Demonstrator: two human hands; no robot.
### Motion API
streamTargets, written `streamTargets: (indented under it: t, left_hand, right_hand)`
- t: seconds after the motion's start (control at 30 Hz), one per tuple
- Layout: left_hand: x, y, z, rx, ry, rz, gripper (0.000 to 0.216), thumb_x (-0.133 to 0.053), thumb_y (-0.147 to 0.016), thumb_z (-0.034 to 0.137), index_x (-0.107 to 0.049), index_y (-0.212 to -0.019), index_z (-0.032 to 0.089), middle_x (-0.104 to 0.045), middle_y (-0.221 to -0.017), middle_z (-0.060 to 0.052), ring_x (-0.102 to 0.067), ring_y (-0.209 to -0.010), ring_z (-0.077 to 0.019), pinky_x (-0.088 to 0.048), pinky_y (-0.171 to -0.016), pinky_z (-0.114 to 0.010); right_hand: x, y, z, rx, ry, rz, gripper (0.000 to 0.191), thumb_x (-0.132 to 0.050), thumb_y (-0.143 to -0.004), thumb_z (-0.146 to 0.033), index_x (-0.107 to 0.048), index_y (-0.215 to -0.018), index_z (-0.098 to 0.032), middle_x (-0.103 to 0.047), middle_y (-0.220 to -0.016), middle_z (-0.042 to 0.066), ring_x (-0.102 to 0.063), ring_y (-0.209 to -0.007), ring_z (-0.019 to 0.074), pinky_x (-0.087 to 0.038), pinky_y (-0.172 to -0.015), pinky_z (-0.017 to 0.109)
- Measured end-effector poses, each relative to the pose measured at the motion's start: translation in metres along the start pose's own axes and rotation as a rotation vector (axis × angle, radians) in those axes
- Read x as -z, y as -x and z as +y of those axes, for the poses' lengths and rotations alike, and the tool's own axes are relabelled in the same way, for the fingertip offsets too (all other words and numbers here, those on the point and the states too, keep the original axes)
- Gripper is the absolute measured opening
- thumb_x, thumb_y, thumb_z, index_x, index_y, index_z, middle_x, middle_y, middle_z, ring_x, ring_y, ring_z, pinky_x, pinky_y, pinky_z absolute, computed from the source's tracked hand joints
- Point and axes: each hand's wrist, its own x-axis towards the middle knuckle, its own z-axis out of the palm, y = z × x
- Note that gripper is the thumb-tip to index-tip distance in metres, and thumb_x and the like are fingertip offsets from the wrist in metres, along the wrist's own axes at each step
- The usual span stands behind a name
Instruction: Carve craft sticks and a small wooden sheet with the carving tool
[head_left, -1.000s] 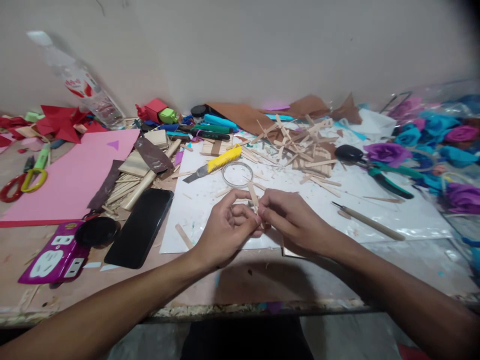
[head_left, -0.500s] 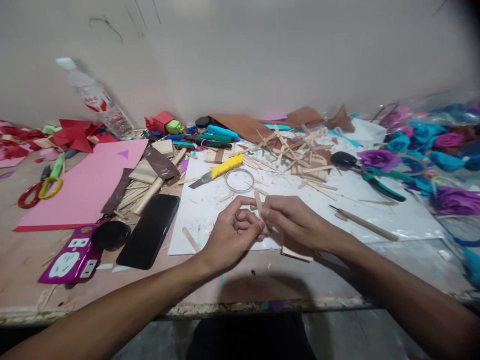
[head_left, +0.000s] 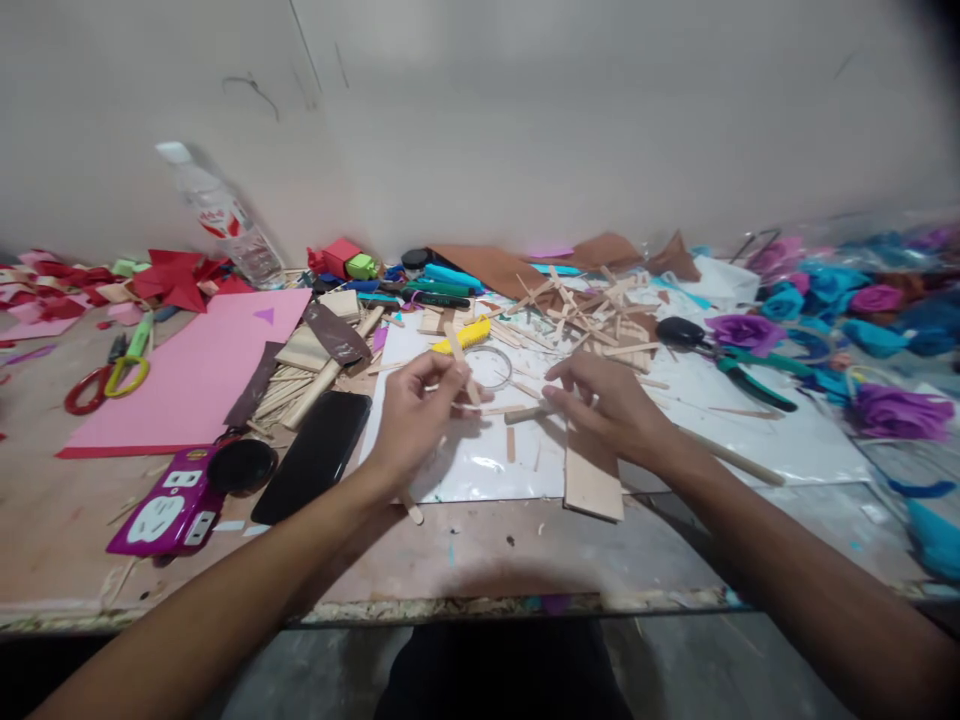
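Note:
My left hand [head_left: 420,405] is closed over the white sheet, pinching a wooden craft stick [head_left: 460,365] that slants up from its fingertips. A second thin strip sticks out beside those fingertips; whether it is held or lies behind them I cannot tell. To the right, my right hand [head_left: 604,395] hovers with thumb and forefinger apart. A short brown wooden piece [head_left: 525,412] shows by its thumb, partly hidden, and no grip on it is visible. Under that hand lies a flat wooden board [head_left: 592,485]. A metal ring [head_left: 493,367] and a yellow-handled cutter [head_left: 472,334] lie just beyond.
Craft sticks [head_left: 600,310] are heaped at the back. A black phone [head_left: 315,455], purple power strip [head_left: 165,505] and scissors [head_left: 124,370] lie left. A plastic bottle [head_left: 232,225] leans on the wall. Pliers [head_left: 750,370] and paper flowers [head_left: 896,405] are right.
My hands, together around the craft stick before, have parted. The left has drawn left with the stick; the right has come off it and opened. The view has shifted slightly.

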Motion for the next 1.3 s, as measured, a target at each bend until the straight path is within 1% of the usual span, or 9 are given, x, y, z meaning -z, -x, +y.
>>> streamTargets:
  t: [0.17, 0.27, 0.37, 0.43, 0.6, 0.77, 0.97, 1.13, 1.3]
  left_hand:
    - [0.021, -0.026, -0.003, -0.066, -0.067, 0.122, 0.032, -0.077, -0.087, 0.046, -0.064, -0.082, 0.018, -0.066, -0.072, 0.0, -0.078, -0.07, -0.0194, -0.063, -0.054, -0.023]
    - [0.024, -0.031, -0.008, -0.053, -0.088, 0.11, 0.031, -0.076, -0.087, 0.047, -0.065, -0.084, 0.017, -0.065, -0.07, 0.0, -0.077, -0.064, -0.0185, -0.062, -0.052, -0.023]
    - [0.024, -0.032, -0.013, -0.04, -0.088, 0.098, 0.035, -0.076, -0.087, 0.049, -0.065, -0.085, 0.017, -0.064, -0.069, 0.002, -0.072, -0.051, -0.015, -0.059, -0.046, -0.021]
    - [0.024, -0.032, -0.016, -0.029, -0.086, 0.082, 0.037, -0.078, -0.085, 0.05, -0.064, -0.085, 0.016, -0.063, -0.069, 0.002, -0.071, -0.049, -0.0146, -0.058, -0.045, -0.021]
    - [0.023, -0.031, -0.019, 0.02, -0.067, 0.046, 0.033, -0.083, -0.082, 0.04, -0.063, -0.089, 0.015, -0.067, -0.071, 0.0, -0.074, -0.055, -0.0163, -0.059, -0.049, -0.021]
    - [0.02, -0.028, -0.017, 0.12, -0.026, 0.005, 0.027, -0.079, -0.087, 0.035, -0.063, -0.083, 0.013, -0.071, -0.07, -0.005, -0.077, -0.062, -0.0205, -0.063, -0.053, -0.027]
    - [0.018, -0.027, -0.013, 0.178, 0.029, 0.025, 0.02, -0.074, -0.09, 0.029, -0.064, -0.086, 0.012, -0.072, -0.072, -0.006, -0.077, -0.065, -0.0182, -0.062, -0.054, -0.023]
    - [0.018, -0.027, -0.016, 0.194, 0.073, 0.065, 0.018, -0.077, -0.086, 0.023, -0.063, -0.085, 0.013, -0.073, -0.07, -0.006, -0.077, -0.064, -0.0197, -0.059, -0.05, -0.022]
    - [0.02, -0.03, -0.017, 0.167, 0.136, 0.149, 0.017, -0.075, -0.086, 0.022, -0.061, -0.093, 0.016, -0.07, -0.068, 0.0, -0.072, -0.054, -0.0138, -0.054, -0.044, -0.017]
  right_hand:
    - [-0.011, 0.003, 0.0, 0.067, 0.087, -0.12, 0.024, -0.062, -0.101, -0.035, -0.073, -0.114, -0.019, -0.068, -0.104, 0.012, -0.057, -0.094, 0.0269, -0.041, -0.086, 0.042]
    - [-0.015, 0.004, -0.001, 0.078, 0.112, -0.203, 0.02, -0.062, -0.101, -0.034, -0.077, -0.101, -0.021, -0.068, -0.096, 0.01, -0.056, -0.089, 0.025, -0.039, -0.084, 0.041]
    - [-0.016, 0.002, 0.0, 0.057, 0.119, -0.218, 0.03, -0.062, -0.101, -0.036, -0.073, -0.079, -0.019, -0.067, -0.085, 0.008, -0.054, -0.086, 0.0234, -0.037, -0.081, 0.039]
    - [-0.017, -0.001, -0.002, 0.044, 0.121, -0.212, 0.031, -0.062, -0.101, -0.036, -0.072, -0.077, -0.018, -0.066, -0.085, 0.008, -0.054, -0.087, 0.0234, -0.037, -0.08, 0.038]
    - [-0.029, -0.012, -0.012, 0.057, 0.145, -0.25, 0.017, -0.063, -0.099, -0.028, -0.078, -0.099, -0.021, -0.067, -0.099, 0.01, -0.054, -0.092, 0.025, -0.035, -0.079, 0.037]
    - [-0.039, -0.03, -0.017, 0.072, 0.168, -0.317, 0.012, -0.064, -0.096, -0.019, -0.076, -0.093, -0.018, -0.066, -0.102, 0.012, -0.052, -0.095, 0.0263, -0.034, -0.078, 0.035]
    - [-0.038, -0.036, -0.018, 0.095, 0.12, -0.367, 0.008, -0.063, -0.094, -0.017, -0.068, -0.089, -0.016, -0.065, -0.098, 0.013, -0.053, -0.092, 0.0261, -0.036, -0.075, 0.034]
    - [-0.03, -0.031, -0.016, 0.073, 0.002, -0.302, 0.009, -0.057, -0.096, -0.017, -0.063, -0.089, -0.018, -0.067, -0.083, 0.005, -0.056, -0.072, 0.0178, -0.038, -0.066, 0.029]
    - [-0.021, -0.031, -0.006, 0.012, -0.087, -0.042, 0.009, -0.057, -0.099, -0.021, -0.063, -0.093, -0.018, -0.067, -0.084, 0.005, -0.057, -0.072, 0.017, -0.041, -0.067, 0.03]
